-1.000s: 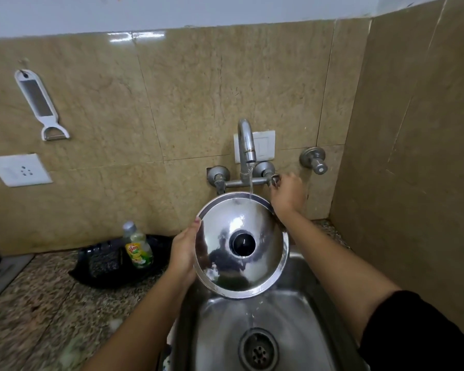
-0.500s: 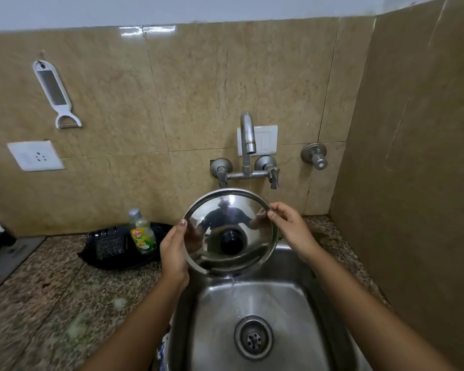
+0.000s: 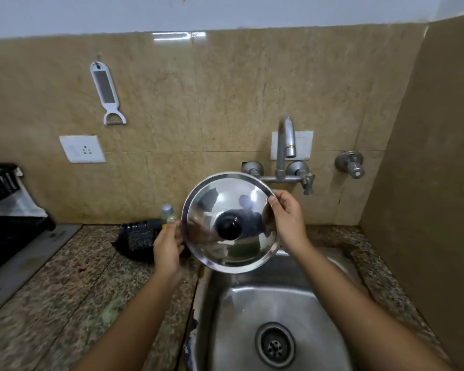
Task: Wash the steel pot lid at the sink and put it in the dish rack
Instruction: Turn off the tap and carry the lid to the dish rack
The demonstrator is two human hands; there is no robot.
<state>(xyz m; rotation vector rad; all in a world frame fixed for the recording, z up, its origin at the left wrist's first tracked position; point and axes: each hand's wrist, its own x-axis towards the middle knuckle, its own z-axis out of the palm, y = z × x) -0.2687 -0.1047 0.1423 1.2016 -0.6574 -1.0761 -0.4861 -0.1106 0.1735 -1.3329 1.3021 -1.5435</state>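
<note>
The washing looks done and the carry to the rack is the step in hand: no water shows at the tap (image 3: 285,141) spout, and the steel pot lid (image 3: 229,222) is held up in the air at the sink's (image 3: 268,298) left rim, not under the spout. Going from the left, the left hand (image 3: 168,249) pinches the lid's left edge, fingers curled onto the rim, with a dark basket (image 3: 138,236) just beyond its knuckles and a small bottle (image 3: 168,214) above them; whether that basket is the dish rack I cannot tell for sure. Between the hands the lid stands tilted, domed side and black knob (image 3: 228,226) facing the camera, polished and mirror-bright, no suds to be seen. The right hand (image 3: 288,219) clasps the right edge, thumb on the face, fingers behind. Next, I judge, comes a swing leftward past the left hand, keeping a firm hold since wet steel is slippery.
</note>
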